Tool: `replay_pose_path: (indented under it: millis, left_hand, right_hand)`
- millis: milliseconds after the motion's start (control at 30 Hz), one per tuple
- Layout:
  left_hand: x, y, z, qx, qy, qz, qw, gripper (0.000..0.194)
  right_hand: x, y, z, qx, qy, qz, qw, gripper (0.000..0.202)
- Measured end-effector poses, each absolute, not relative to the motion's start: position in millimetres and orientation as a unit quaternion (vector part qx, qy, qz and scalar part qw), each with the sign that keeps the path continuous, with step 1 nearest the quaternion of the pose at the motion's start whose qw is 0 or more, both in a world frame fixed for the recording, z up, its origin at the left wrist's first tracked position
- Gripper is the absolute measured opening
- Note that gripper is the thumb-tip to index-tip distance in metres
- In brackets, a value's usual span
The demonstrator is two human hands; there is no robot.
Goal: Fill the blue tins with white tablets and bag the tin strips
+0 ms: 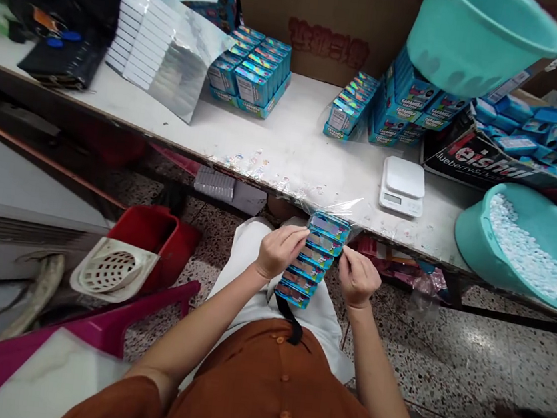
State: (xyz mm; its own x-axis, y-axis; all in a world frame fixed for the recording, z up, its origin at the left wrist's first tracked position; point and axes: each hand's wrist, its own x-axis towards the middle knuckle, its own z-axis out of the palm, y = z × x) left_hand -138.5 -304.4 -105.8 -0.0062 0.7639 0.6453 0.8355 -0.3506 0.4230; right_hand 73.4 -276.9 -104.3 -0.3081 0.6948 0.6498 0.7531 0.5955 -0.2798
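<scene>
A row of several small blue candy boxes rests over my lap, its far end against the table's front edge. Clear plastic film shows around that far end. At the left side of the row, my left hand is closed in a pinch, fingertips at the film beside the boxes. My right hand pinches at the right side, close to the second box from the far end. The film between the fingertips is hard to make out.
On the white table stand packed blue box sets, a smaller set, a white scale and a turquoise basin of white candies. Another turquoise basin sits on stacked boxes. A red bin stands lower left.
</scene>
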Motion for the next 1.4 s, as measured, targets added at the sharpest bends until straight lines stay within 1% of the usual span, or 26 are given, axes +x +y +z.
replay_pose_path:
  millis: [100,267,500,600,667,800,867,967,1067,1200,1300,1400]
  left_hand:
    - [-148,-315,-113,-0.719,-0.546,-0.428,0.029,0.020]
    - [-154,-309,-126,-0.719,-0.563,-0.408,-0.015,0.021]
    - [-160,-296,-146,-0.693,-0.578,-0.431,0.000,0.019]
    - [-164,-296,-156,-0.672,-0.586,-0.452,-0.014,0.019]
    - [-165,-296,-159,-0.668,-0.591,-0.450,-0.043,0.023]
    - [-159,-293,-156,-0.677,-0.583,-0.433,-0.119,0.038]
    - [-155,-288,-152,-0.658,-0.581,-0.457,-0.142,0.039]
    - [-150,-277,-146,-0.609,-0.578,-0.508,-0.190,0.034]
    - [-146,-271,-142,-0.554,-0.568,-0.558,-0.242,0.028]
    - [-138,-269,-141,-0.478,-0.586,-0.596,-0.271,0.025]
    - [-132,-266,-144,-0.430,-0.622,-0.587,-0.289,0.026]
    - [-131,-260,-146,-0.444,-0.645,-0.549,-0.291,0.027]
  right_hand:
    - [74,-282,-111,-0.437,-0.815,-0.014,0.381,0.019]
    - [71,-273,-122,-0.457,-0.809,0.028,0.368,0.020]
    - [54,-263,-126,-0.526,-0.757,0.045,0.384,0.017]
    - [50,-261,-126,-0.545,-0.740,0.062,0.388,0.018]
    - [49,-259,-126,-0.537,-0.747,0.076,0.384,0.017]
    - [48,-253,-124,-0.529,-0.754,0.086,0.379,0.017]
    - [46,-251,-124,-0.537,-0.746,0.085,0.385,0.018]
    - [43,-249,-126,-0.560,-0.726,0.100,0.386,0.022]
    - [41,-248,-128,-0.595,-0.697,0.140,0.375,0.027]
    - [42,-243,-130,-0.630,-0.679,0.174,0.335,0.034]
    - [42,-240,-132,-0.638,-0.693,0.165,0.292,0.041]
    - [41,-237,-135,-0.651,-0.692,0.149,0.276,0.045]
